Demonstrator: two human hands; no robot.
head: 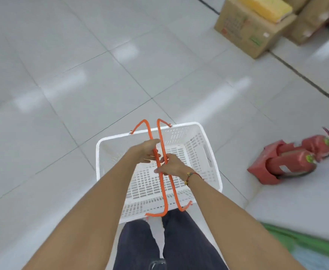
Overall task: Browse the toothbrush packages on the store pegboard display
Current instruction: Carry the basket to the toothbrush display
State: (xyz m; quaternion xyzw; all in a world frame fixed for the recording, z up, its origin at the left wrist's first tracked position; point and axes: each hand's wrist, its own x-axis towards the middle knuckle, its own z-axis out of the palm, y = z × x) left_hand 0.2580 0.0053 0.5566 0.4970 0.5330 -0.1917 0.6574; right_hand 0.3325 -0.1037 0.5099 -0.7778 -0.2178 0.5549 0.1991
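Note:
A white perforated shopping basket point(208, 152) with nothing inside hangs in front of me over the tiled floor. Its two orange handles point(162, 131) stand raised side by side over its middle. My left hand point(146, 152) grips the left handle, fingers curled round it. My right hand point(171, 165), with a red cord bracelet on the wrist, grips the right handle just below. No toothbrush packages or pegboard appear in this view.
Cardboard boxes point(251, 28) stand on the floor at the upper right, one topped with a yellow pack. Two red fire extinguishers in a red holder point(288, 158) sit at the right. Something green point(304, 244) shows at the lower right. My dark-trousered legs are below the basket.

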